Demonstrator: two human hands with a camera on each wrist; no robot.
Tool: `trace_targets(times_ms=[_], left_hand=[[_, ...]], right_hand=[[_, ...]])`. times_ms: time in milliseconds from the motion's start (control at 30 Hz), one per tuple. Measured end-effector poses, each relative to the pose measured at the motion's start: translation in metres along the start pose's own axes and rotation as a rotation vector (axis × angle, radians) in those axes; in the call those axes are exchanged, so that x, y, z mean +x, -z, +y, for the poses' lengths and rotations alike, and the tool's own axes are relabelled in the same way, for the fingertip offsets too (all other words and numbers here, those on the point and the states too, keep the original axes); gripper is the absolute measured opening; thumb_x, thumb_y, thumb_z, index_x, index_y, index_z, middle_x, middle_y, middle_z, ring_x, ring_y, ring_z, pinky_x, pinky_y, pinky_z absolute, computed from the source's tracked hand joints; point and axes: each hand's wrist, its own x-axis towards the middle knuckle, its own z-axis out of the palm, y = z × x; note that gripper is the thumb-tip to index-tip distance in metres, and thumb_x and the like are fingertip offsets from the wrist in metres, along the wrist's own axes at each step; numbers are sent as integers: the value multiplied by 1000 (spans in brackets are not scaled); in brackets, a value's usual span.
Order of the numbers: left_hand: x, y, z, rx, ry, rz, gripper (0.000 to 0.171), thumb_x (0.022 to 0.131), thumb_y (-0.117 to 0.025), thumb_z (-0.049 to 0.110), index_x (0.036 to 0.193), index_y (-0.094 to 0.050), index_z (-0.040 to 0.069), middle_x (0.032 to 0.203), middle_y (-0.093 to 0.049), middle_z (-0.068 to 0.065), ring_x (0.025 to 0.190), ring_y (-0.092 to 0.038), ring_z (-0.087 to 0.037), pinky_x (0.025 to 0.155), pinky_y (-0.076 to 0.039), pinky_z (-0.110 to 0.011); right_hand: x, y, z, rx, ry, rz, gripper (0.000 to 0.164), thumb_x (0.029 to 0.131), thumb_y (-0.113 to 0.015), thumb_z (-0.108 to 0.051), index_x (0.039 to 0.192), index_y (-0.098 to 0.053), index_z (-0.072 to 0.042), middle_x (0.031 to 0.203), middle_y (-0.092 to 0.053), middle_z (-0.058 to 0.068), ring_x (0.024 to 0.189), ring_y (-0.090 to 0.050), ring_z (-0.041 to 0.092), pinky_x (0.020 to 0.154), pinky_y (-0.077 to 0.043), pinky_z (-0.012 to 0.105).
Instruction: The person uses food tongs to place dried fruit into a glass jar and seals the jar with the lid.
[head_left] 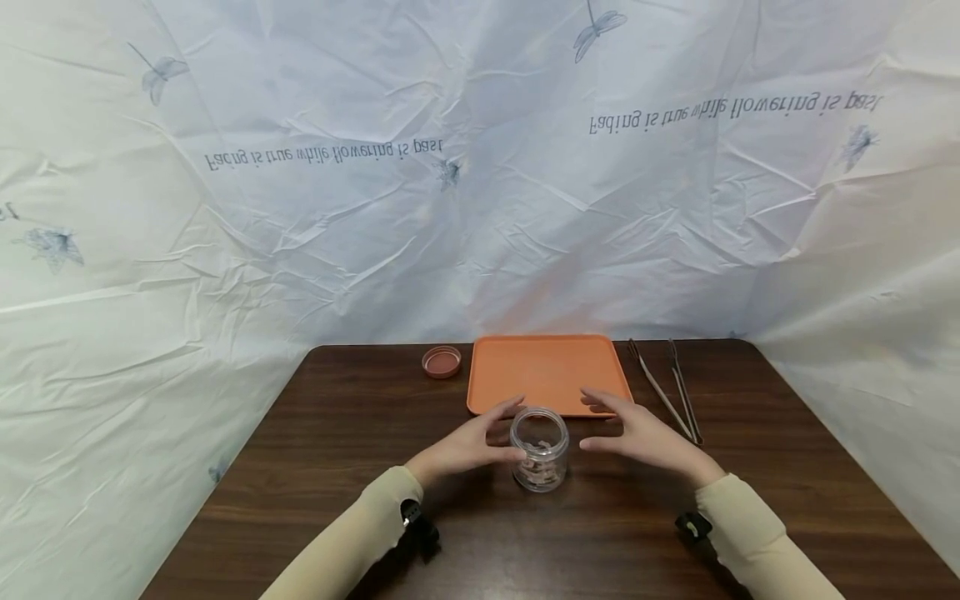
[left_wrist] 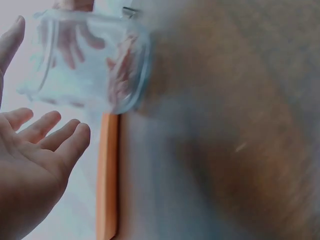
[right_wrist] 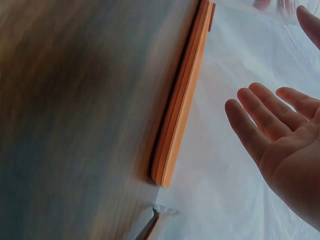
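Observation:
A clear open-topped jar (head_left: 542, 454) stands upright on the dark table, with small brownish-pink pieces (left_wrist: 121, 70) at its bottom. On its left is my left hand (head_left: 468, 443), thumb and fingers spread around that side; in the left wrist view the fingers (left_wrist: 72, 142) are apart from the glass. My right hand (head_left: 643, 433) hovers to the right of the jar, fingers loosely extended and holding nothing. In the right wrist view its palm (right_wrist: 295, 150) faces the camera, and only a bit of the jar shows at the top edge.
Behind the jar lies an orange tray (head_left: 547, 367). A reddish-brown round lid (head_left: 441, 362) is to the tray's left, and metal tongs (head_left: 678, 400) lie to its right. A white printed sheet (head_left: 525, 208) hangs behind the wooden table (head_left: 360, 417).

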Motion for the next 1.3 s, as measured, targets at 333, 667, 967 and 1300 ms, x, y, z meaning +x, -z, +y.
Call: trace_targets(times_ms=[333, 667, 967, 1300], left_hand=[[-5, 46, 10, 53, -17, 118, 75, 95, -72, 39, 157, -30, 36, 159, -36, 7, 147, -34, -24, 116, -35, -47], [-9, 98, 19, 128, -5, 374, 69, 97, -71, 33, 156, -37, 26, 153, -45, -3, 136, -49, -29, 106, -47, -48], [-2, 125, 7, 163, 32, 549, 71, 97, -69, 39, 157, -35, 23, 158, -39, -3, 141, -42, -28, 111, -40, -52], [8, 138, -20, 88, 106, 616, 76, 96, -69, 43, 159, -31, 23, 159, -36, -9, 144, -37, -34, 111, -37, -58]], right_hand=[[4, -11, -2, 49, 23, -31, 87, 89, -77, -44, 159, -32, -18, 153, -44, 14, 137, -45, 35, 105, -42, 59], [7, -20, -4, 84, 61, -86, 89, 88, -78, -43, 159, -32, -17, 147, -50, 13, 132, -52, 35, 104, -46, 53], [6, -27, -6, 66, 33, -120, 84, 87, -79, -45, 156, -38, -20, 153, -46, 7, 139, -44, 34, 106, -42, 59], [11, -32, -13, 167, 43, -149, 82, 89, -79, -38, 156, -37, -20, 145, -53, 6, 131, -53, 28, 102, -51, 43]])
